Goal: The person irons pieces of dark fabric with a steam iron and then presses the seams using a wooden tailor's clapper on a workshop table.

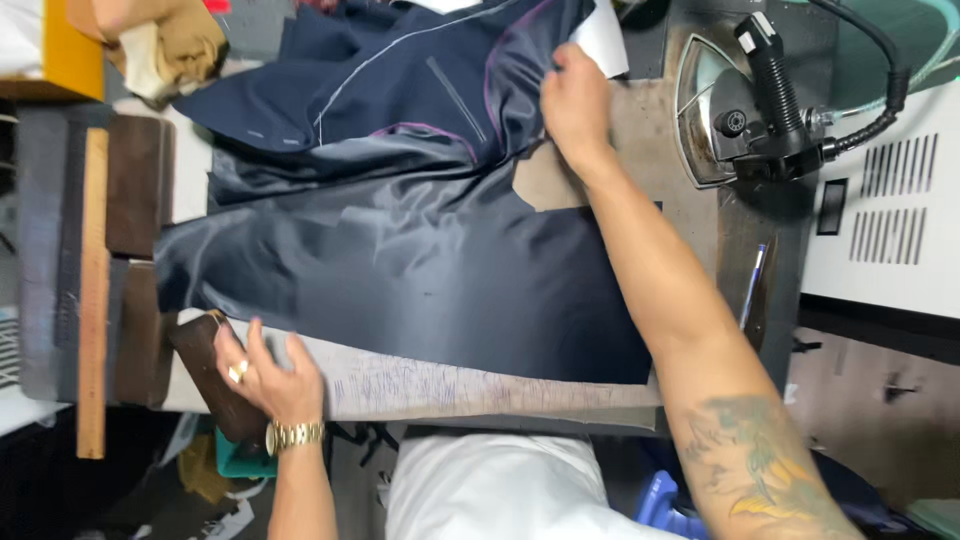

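Nearest you, your white shirt (500, 490) fills the bottom edge. Beyond it the navy jacket (400, 240) lies spread lining-up across the pressing table (640, 130), covering most of it. The steam iron (740, 110) sits well to the right, apart from the cloth. Your right hand (577, 105) pinches the jacket's far edge, fingers closed on it. Your left hand (262, 375) rests half-curled on the near left corner, gripping a dark wooden block (205, 370)

Single head view, steeply downward, close over the pressing table (640, 180)
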